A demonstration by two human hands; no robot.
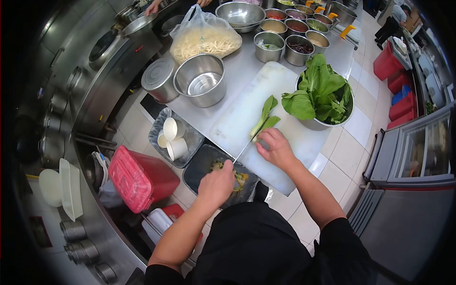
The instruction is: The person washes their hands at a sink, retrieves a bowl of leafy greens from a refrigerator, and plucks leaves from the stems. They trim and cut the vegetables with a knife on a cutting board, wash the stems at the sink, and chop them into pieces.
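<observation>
My left hand [216,185] is closed around the handle of a knife [246,148], whose thin blade reaches up and right over the white cutting board [237,111]. The blade lies against the pale base of a leafy green, which looks like bok choy [267,111]. With bent fingers, my right hand [275,148] grips the bok choy by its base on the board. To the right, a metal pot [349,110] is heaped with more green leaves [319,90]. Under my left hand, past the table edge, stands a dark lined bin [192,168] with food scraps.
An open metal pot [199,80] and a bag of pale strips [205,45] stand at the table's left. Several metal containers [298,50] of ingredients line the back. Paper cups [176,148] lie in a second bin; a red-lidded tub [135,180] is nearby. Other people's hands [153,7] show behind.
</observation>
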